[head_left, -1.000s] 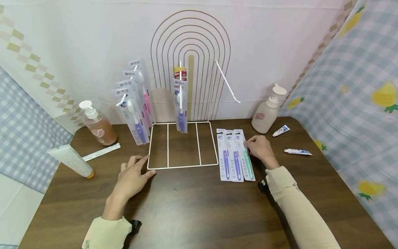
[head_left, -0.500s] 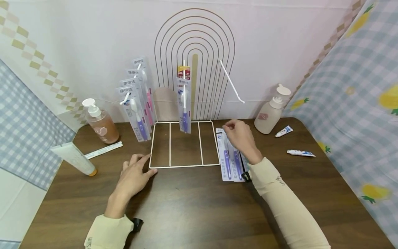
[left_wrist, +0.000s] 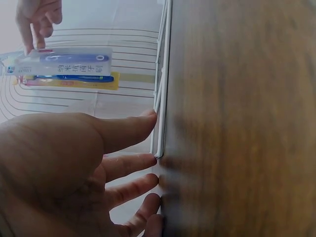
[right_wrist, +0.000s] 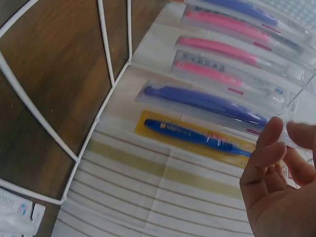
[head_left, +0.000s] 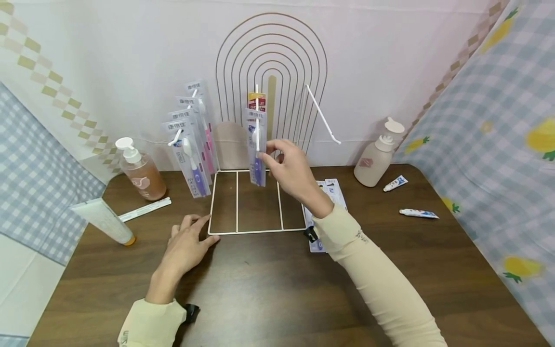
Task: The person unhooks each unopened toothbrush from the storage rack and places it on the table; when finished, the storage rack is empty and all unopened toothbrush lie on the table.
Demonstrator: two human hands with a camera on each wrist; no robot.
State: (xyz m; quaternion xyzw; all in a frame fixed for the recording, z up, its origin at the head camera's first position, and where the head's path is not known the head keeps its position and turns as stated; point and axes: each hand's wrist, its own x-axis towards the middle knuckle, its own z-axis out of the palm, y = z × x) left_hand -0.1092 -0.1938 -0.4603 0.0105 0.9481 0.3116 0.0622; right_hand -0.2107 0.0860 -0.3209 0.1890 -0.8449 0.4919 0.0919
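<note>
My right hand (head_left: 265,153) is raised in front of the white wire rack (head_left: 256,232), holding nothing. Its fingertips are at the front tip of the middle hook. On that hook hangs a packaged purple toothbrush (head_left: 256,159), with a yellow-red pack (head_left: 253,100) behind it. In the right wrist view the right hand (right_wrist: 285,133) shows thumb and index finger slightly apart beside the clear purple toothbrush pack (right_wrist: 207,101). My left hand (head_left: 195,230) lies flat on the table, with its fingers touching the rack's front left corner (left_wrist: 159,148). Flat toothbrush packs (head_left: 331,188) lie right of the rack, partly hidden by my forearm.
Several toothbrush packs (head_left: 191,144) hang on the left hook. The right hook (head_left: 323,115) is bare. A pump bottle (head_left: 140,173), a large tube (head_left: 104,222) and a thin white box (head_left: 145,210) are at the left. A white bottle (head_left: 375,156) and two small tubes (head_left: 418,213) are at the right.
My right hand left the packs lying on the table, then rose leftward to the middle hook with nothing in it. The left hand has stayed in place.
</note>
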